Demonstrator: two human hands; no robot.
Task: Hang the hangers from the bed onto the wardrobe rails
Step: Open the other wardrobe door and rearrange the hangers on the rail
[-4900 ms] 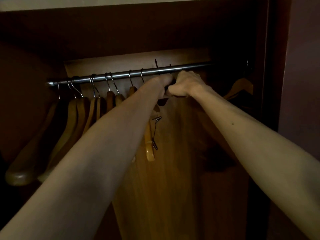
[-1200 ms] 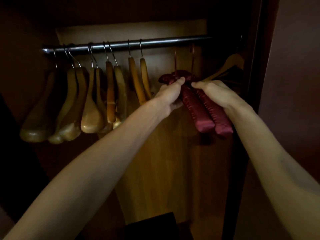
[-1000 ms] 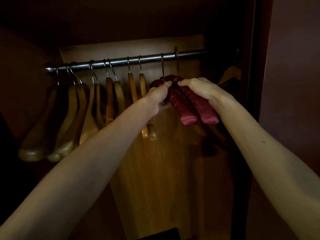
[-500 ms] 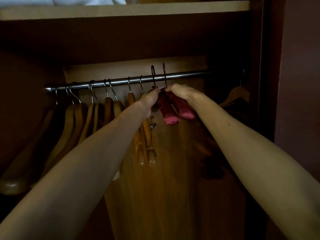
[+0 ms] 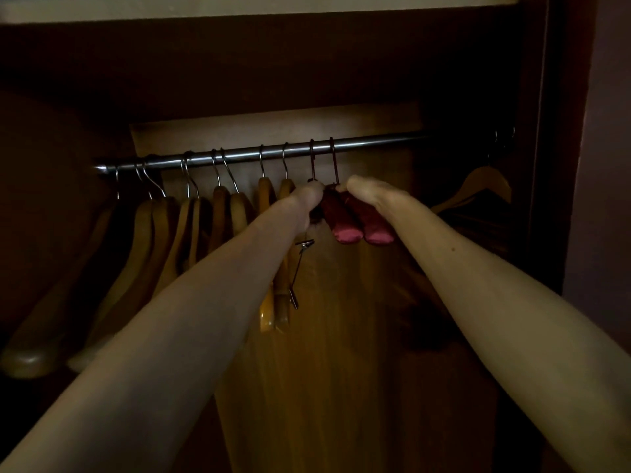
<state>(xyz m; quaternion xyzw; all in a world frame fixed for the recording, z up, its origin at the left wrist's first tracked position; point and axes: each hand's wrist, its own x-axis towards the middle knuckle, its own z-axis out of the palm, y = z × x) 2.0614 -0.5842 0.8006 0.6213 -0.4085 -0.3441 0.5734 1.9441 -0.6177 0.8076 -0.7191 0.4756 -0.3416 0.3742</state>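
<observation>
Under the dim upper shelf of the wardrobe, we reach both arms to the metal rail (image 5: 375,143), where the two padded red hangers (image 5: 345,220) hang side by side with their dark hooks (image 5: 311,158) over the bar. Our left hand (image 5: 309,199) curls around the left padded hanger near its neck and our right hand (image 5: 370,194) grips the right one from the other side, though the fingers themselves are hidden. Along the rail to the left hang the wooden hangers (image 5: 191,227), one carrying metal clips (image 5: 304,245), and another wooden hanger (image 5: 478,186) sits alone at the far right end.
</observation>
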